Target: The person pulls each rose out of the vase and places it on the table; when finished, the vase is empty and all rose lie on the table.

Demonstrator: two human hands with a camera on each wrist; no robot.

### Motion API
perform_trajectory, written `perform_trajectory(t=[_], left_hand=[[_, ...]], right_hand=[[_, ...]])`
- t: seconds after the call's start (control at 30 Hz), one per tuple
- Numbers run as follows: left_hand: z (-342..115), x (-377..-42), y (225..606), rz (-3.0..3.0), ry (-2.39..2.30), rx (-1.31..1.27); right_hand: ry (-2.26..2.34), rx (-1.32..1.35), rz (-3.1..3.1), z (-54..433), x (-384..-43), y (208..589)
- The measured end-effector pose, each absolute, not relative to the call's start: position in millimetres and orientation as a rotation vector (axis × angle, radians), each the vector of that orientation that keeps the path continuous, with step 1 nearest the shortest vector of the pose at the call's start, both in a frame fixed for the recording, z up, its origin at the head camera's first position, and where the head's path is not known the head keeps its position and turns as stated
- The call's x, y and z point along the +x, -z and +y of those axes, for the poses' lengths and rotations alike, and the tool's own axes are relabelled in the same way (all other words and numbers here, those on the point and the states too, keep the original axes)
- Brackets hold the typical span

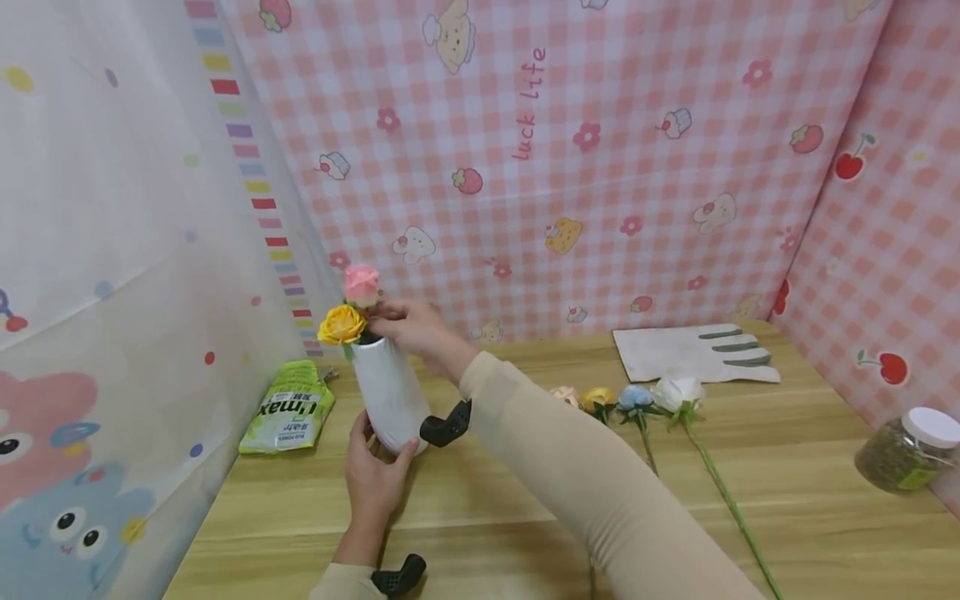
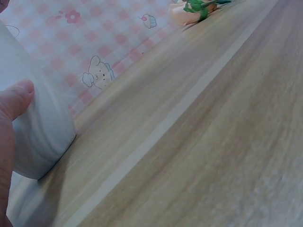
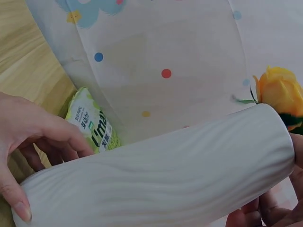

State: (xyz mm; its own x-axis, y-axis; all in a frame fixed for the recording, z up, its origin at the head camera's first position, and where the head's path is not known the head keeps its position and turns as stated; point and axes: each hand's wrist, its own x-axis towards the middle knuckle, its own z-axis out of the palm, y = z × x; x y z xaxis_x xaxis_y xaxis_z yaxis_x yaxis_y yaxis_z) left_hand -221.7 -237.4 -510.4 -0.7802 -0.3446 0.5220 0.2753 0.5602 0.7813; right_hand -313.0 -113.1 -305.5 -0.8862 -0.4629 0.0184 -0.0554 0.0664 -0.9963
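Note:
A white ribbed vase (image 1: 390, 392) stands on the wooden table, left of the middle in the head view. My left hand (image 1: 375, 483) grips it near the base, with thumb and fingers around its sides. A yellow rose (image 1: 342, 325) leans out over the left of the rim, and a pink rose (image 1: 362, 287) rises behind it. Above the mouth, my right hand (image 1: 412, 329) pinches the pink rose just below its bloom; its fingertips are partly hidden. In the right wrist view, the vase (image 3: 165, 175) spans the frame, with the yellow rose (image 3: 279, 92) by its rim.
A green-and-white packet (image 1: 288, 408) lies left of the vase. To the right lie a peach flower (image 1: 566, 396), a yellow one (image 1: 598, 398), a blue one (image 1: 636, 397) and a white one (image 1: 678, 392). Behind them is a glove (image 1: 667, 354); a lidded jar (image 1: 900, 454) stands far right.

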Motion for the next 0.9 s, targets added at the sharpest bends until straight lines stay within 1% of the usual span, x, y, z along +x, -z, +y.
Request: perform_trajectory(t=[0.17,0.43,0.9], left_hand=[[-237.1,-222.5,512.1,-2.133,1.234,0.057],[-238.7,-222.7,511.2,-2.119,1.210,0.036],[-241.8,-221.4,508.5,-2.103,1.222,0.010]], right_hand=[[1.929,-0.497,2.042,-113.0,-313.0,304.0],[2.049,-0.592,2.112,-106.5,-307.9,300.3],[2.192,-0.534,2.165,-103.0,-304.2,299.1]])
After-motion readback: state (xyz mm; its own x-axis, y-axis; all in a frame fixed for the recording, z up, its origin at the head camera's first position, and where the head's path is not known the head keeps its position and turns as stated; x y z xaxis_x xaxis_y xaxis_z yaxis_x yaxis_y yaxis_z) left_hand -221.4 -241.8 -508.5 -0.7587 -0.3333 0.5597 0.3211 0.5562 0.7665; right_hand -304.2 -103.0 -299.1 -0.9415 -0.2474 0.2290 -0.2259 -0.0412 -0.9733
